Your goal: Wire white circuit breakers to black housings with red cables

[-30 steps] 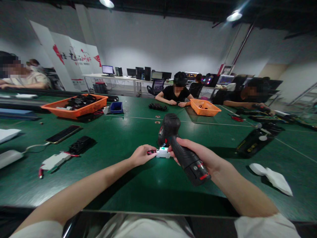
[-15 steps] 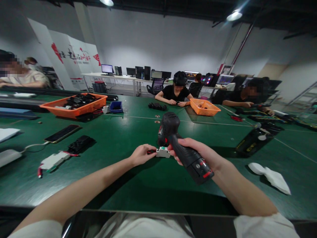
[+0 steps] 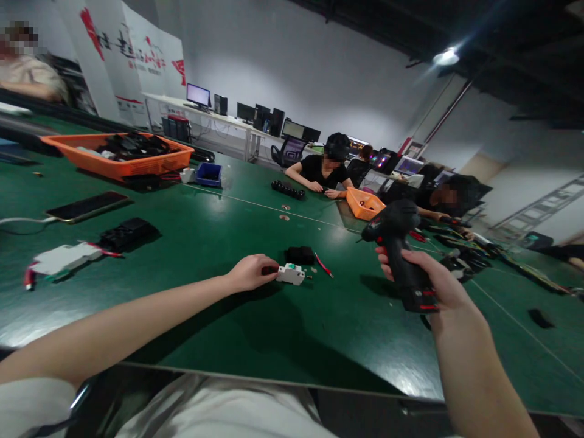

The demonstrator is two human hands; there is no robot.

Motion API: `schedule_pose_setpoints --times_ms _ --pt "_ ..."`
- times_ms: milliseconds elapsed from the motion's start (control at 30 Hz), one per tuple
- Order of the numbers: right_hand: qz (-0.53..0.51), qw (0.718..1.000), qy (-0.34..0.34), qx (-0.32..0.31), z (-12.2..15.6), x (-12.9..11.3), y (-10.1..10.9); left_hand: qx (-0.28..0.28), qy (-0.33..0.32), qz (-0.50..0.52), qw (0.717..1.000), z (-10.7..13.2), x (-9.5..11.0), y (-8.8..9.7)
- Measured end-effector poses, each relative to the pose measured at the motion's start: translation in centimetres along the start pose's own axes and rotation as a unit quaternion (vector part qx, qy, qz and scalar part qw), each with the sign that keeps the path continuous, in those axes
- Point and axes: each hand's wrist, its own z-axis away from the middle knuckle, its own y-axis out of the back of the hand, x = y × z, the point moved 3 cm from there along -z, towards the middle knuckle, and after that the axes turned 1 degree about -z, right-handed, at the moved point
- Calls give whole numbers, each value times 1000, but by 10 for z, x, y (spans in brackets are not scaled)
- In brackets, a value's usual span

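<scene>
Fingers of my left hand (image 3: 255, 272) are closed on the left end of a small white circuit breaker (image 3: 291, 274) with a green part on top, low over the green table. My right hand (image 3: 433, 283) is wrapped round the handle of a black and red cordless screwdriver (image 3: 401, 243), raised to the right with its tip pointing left, apart from the breaker. Just behind the breaker lie a black block (image 3: 300, 255) and a short red wire (image 3: 324, 266). A small screw-like piece (image 3: 309, 278) shows at the breaker's right end.
At left on the table are another white breaker with red leads (image 3: 66, 260), a black connector block (image 3: 125, 233) and a phone (image 3: 89, 206). An orange basket (image 3: 123, 167) of black parts stands behind, beside a blue bin (image 3: 209, 175). Across the table a person works near an orange basket (image 3: 364, 204).
My right hand has lifted the screwdriver away from the breaker to the right, uncovering the black block and red wire. My left hand stays on the breaker. The view has tilted and turned.
</scene>
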Motion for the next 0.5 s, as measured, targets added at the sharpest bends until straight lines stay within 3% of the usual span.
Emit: schedule_pose_setpoints --times_ms 233,300,433,500 --pt "203 974 -83 57 -59 67 60 0 14 9 1000 2 -1 -1" --pt "330 938 -72 72 -76 83 70 -3 17 11 1000 3 0 0" --pt "541 833 -25 111 -100 100 82 -7 25 13 1000 4 2 2" --pt "569 815 -31 108 -106 106 86 -8 26 15 1000 3 3 2"
